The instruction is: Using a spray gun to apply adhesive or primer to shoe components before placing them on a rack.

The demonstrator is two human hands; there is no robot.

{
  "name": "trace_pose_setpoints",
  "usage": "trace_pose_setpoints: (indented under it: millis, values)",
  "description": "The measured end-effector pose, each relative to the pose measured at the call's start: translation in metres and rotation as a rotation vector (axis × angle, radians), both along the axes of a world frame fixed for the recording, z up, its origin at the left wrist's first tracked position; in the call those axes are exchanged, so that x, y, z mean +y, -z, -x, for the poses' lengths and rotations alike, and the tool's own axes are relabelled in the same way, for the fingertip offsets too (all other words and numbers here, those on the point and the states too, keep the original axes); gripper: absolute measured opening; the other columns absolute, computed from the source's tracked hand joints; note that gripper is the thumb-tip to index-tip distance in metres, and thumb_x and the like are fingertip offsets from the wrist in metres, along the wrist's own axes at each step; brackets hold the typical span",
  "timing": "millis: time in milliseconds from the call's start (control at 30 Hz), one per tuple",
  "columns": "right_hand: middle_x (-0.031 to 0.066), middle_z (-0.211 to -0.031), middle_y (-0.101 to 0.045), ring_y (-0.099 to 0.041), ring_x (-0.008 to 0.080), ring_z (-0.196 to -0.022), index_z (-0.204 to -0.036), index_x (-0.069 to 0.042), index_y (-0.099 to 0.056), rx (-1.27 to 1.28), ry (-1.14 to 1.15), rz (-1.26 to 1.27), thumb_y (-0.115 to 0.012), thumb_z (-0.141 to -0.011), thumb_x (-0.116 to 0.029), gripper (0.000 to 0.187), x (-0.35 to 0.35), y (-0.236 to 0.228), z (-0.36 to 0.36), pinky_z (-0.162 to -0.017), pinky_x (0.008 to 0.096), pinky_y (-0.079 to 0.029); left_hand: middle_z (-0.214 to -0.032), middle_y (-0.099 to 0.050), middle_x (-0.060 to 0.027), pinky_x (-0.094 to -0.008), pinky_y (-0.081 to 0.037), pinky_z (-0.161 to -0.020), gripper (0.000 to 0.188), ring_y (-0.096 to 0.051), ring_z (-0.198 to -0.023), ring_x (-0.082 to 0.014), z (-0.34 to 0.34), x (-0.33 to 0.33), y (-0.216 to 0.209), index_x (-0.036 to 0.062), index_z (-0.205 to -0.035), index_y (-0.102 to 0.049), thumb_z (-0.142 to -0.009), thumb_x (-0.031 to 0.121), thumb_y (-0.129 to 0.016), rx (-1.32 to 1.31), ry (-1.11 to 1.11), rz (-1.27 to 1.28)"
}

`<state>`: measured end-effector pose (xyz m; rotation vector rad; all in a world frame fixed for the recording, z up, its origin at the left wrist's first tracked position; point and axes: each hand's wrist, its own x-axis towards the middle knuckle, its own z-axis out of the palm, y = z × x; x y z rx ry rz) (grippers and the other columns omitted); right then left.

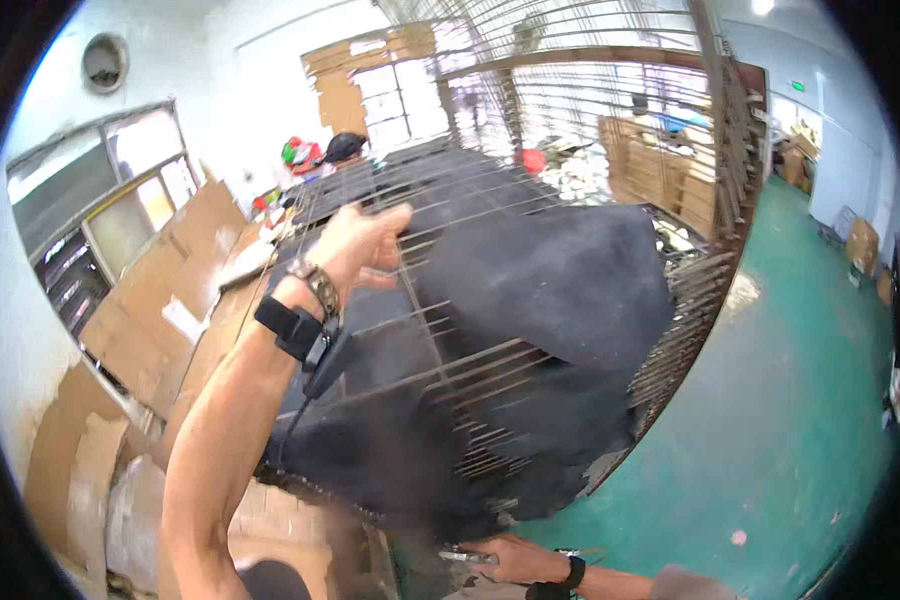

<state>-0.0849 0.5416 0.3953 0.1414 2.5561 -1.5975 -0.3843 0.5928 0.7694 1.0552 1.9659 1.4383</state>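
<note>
My left hand [365,245] reaches over a wire drying rack [485,357], its fingers apart beside the thin rods. I cannot tell whether it touches them. Large black sheets [550,280] lie across the rack, some under the rods; one with a rounded outline is uppermost at the right. More dark material hangs over the near edge and is smeared by motion. Low at the front, my right hand [515,558] is closed round a small silvery metal tool [468,557] whose kind is unclear. A watch [317,287] and a black strapped device [292,330] sit on my left wrist.
Raised wire shelves [610,60] slope up behind the black sheets, with a rusty upright frame [745,160] on their right. Flattened cardboard [160,290] leans along the left wall. Brown cartons [660,175] stand behind the shelves. Green floor [770,400] runs along the right.
</note>
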Motion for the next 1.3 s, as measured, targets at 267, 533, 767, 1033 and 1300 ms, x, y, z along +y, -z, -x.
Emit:
trace_pose_setpoints:
  millis: [267, 533, 767, 1033, 1300]
  values:
    - [0.0203, -0.122, -0.069, -0.071, 0.0328, -0.101, -0.138, -0.006, -0.059, 0.109, -0.185, -0.011, -0.072, -0.088, -0.015, 0.052, -0.037, -0.031, 0.03, -0.086, 0.0374, -0.054, -0.114, -0.063, -0.0193, -0.0442, -0.059, -0.09, 0.064, -0.066, -0.104, -0.0258, -0.06, -0.202, -0.076, -0.0106, -0.142, -0.034, -0.098, 0.026, -0.061, 0.31, 0.141, -0.634]
    - [0.0218, -0.1, -0.07, -0.069, 0.0324, -0.083, -0.131, 0.001, -0.062, 0.195, -0.372, -0.039, -0.075, -0.078, -0.002, 0.055, -0.073, -0.072, 0.076, -0.076, 0.0349, -0.054, -0.11, -0.063, -0.0118, -0.0467, -0.055, -0.094, 0.079, -0.063, -0.109, -0.0238, -0.09, -0.427, 0.035, -0.0028, -0.155, -0.027, -0.096, 0.04, -0.058, 0.432, -0.633, -0.581]
    - [0.0205, -0.097, -0.072, -0.071, 0.0292, -0.081, -0.124, 0.005, -0.065, 0.126, -0.488, -0.124, -0.076, -0.077, 0.001, 0.048, -0.14, -0.109, 0.104, -0.075, 0.0335, -0.054, -0.097, -0.069, -0.009, -0.0326, -0.053, -0.082, 0.04, -0.068, -0.085, -0.018, -0.16, -0.593, 0.395, -0.001, -0.125, -0.061, -0.096, 0.026, -0.066, -0.164, -1.476, -0.274]
    - [0.0202, -0.095, -0.071, -0.07, 0.0317, -0.081, -0.125, 0.006, -0.064, 0.099, -0.621, -0.216, -0.077, -0.075, 0.001, 0.051, -0.222, -0.142, 0.139, -0.076, 0.0323, -0.053, -0.1, -0.073, -0.0169, -0.0496, -0.052, -0.085, 0.041, -0.069, -0.099, -0.0335, -0.499, -0.606, 0.79, 0.0088, -0.099, -0.076, -0.088, 0.044, -0.058, -0.476, -0.272, 1.02]
    - [0.0206, -0.095, -0.07, -0.071, 0.0322, -0.08, -0.129, 0.004, -0.063, 0.251, -0.606, -0.264, -0.074, -0.072, 0.009, 0.058, -0.281, -0.132, 0.16, -0.074, 0.0326, -0.054, -0.099, -0.074, -0.0132, -0.0423, -0.056, -0.074, 0.03, -0.072, -0.093, -0.0323, -0.459, -0.633, 0.795, 0.0128, -0.098, -0.073, -0.093, 0.036, -0.055, -0.679, -0.693, 1.242]
